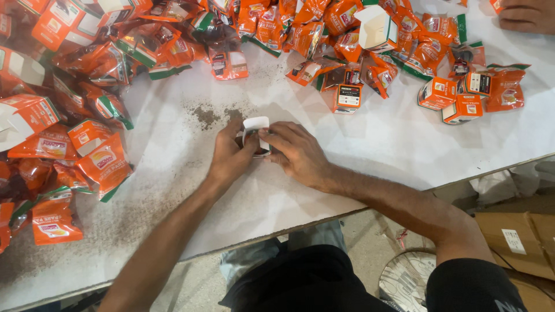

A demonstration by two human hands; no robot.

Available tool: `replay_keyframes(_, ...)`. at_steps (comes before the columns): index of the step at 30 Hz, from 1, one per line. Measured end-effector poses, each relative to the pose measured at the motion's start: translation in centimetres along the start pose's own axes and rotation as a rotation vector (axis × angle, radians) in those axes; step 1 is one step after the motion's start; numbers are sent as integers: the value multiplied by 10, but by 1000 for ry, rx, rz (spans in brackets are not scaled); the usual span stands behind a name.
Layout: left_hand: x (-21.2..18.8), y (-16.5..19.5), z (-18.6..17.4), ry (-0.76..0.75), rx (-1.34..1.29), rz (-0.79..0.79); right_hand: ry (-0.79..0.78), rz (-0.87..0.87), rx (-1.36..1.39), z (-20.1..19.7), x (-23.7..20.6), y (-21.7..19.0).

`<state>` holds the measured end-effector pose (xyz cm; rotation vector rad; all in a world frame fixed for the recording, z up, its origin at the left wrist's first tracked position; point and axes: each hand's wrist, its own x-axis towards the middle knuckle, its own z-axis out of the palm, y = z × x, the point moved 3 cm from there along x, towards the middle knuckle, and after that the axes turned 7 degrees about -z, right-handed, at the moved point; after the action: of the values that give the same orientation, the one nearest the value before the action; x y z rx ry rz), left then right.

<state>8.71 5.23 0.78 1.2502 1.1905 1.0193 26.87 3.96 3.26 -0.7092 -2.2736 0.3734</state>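
Both hands sit mid-frame, a bit left of centre, working one small white carton (256, 134) on the white tabletop (404, 144). The left hand (230, 157) cups the carton from the left, fingers curled around it, thumb up near the open flap. The right hand (298, 153) comes in from the right with fingers pressed together against the carton's side, pinching it between the two hands. Looks like there's something dark tucked inside, but it's too covered to say what.

My take on doing this bit well: keep the carton squared up with the left palm while the right fingertips handle the flap, and don't squeeze hard, since thin card like that creases easily. Holding it against the table helps too.

Materials: the carton is matte white on its inner faces, with a rounded tuck flap sticking up. All along the top and down the left of the frame there's a heap of orange pouches (104, 164), glossy and crinkly foil-type film with green and white edges, so they'd be slippery. Upper right there are a few finished orange boxes (437, 93), crisp-edged little cubes, and an open empty carton (376, 26) top centre. Dark powdery specks (205, 115) are scattered just upper-left of the hands. Someone else's hand (529, 14) rests in the top right corner.
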Motion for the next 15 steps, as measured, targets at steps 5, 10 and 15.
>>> replay_keyframes(5,-7,11,-19,-217,-433,-250,-32,8,-34,-2,2,2)
replay_keyframes(10,5,1,-16,-102,-113,-216,-33,-10,-12,-2,4,2)
replay_keyframes(15,6,5,-3,0,244,211,-32,83,40,-1,3,4)
